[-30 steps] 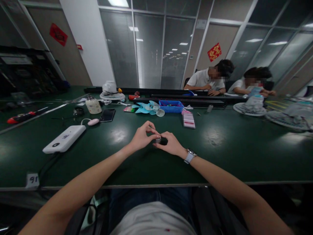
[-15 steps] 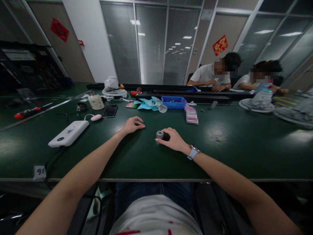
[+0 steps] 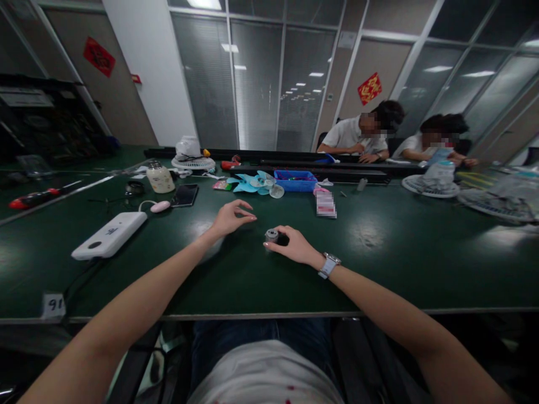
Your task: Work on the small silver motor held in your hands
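My right hand (image 3: 295, 247) grips a small grey metal cylinder (image 3: 272, 235) between thumb and fingers, just above or on the green tabletop (image 3: 261, 286). The cylinder stands upright, and its round top face has dark markings too small to make out. Just to its left, my left hand (image 3: 233, 217) hovers with bent fingers apart and nothing in them. Its fingertips are close to the cylinder without touching it. A watch (image 3: 329, 265) is strapped on my right wrist.
Behind my hands lie light blue fan blades (image 3: 252, 182), a blue tray (image 3: 295, 180) and a pink-white packet (image 3: 325, 203). On the left are a white power bank (image 3: 110, 235), a phone (image 3: 185, 195), a jar (image 3: 160, 178) and a screwdriver (image 3: 36, 198). Two people sit across the table.
My left hand has come a little nearer to the cylinder. My right hand keeps its grip on it. The camera view has shifted slightly.
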Demonstrator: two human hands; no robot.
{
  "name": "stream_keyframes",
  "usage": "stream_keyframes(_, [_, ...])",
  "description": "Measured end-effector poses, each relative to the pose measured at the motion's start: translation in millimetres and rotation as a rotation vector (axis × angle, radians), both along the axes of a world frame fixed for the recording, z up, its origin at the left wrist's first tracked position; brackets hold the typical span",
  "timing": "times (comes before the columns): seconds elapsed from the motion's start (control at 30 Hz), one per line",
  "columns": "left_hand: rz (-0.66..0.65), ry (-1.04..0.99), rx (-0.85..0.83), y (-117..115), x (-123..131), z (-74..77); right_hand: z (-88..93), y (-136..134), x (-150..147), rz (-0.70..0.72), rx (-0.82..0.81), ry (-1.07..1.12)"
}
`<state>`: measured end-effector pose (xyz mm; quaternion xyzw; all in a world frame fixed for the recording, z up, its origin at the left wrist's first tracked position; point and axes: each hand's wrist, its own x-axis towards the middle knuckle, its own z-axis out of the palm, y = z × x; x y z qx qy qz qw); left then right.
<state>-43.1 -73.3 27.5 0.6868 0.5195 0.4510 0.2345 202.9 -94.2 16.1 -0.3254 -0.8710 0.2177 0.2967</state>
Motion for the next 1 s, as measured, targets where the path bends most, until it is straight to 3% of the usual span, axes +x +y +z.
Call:
stream_keyframes(0.13, [-0.19, -0.143, 0.057, -27, 38, 16.2, -0.9, 0, -1, -0.013, 0.035, -0.018])
stream_keyframes(0.23, [-0.241, -0.161, 0.044, -39, 51, 18.7, -3.3, 2, -1, -0.032, 0.057, -0.028])
stream_keyframes(0.6, [-0.247, -0.054, 0.063, -47, 55, 11.9, -2.6, 2, -1, 0.002, 0.043, -0.025])
stream_keyframes(0.83, [-0.419, -0.072, -0.042, -45, 49, 18.0, -2.4, 1, -1, 0.023, -0.009, 0.026])
stream_keyframes(1.0, [-0.489, -0.126, -0.154, -44, 49, 19.3, -3.5, 0, -2, 0.046, -0.132, 0.101])
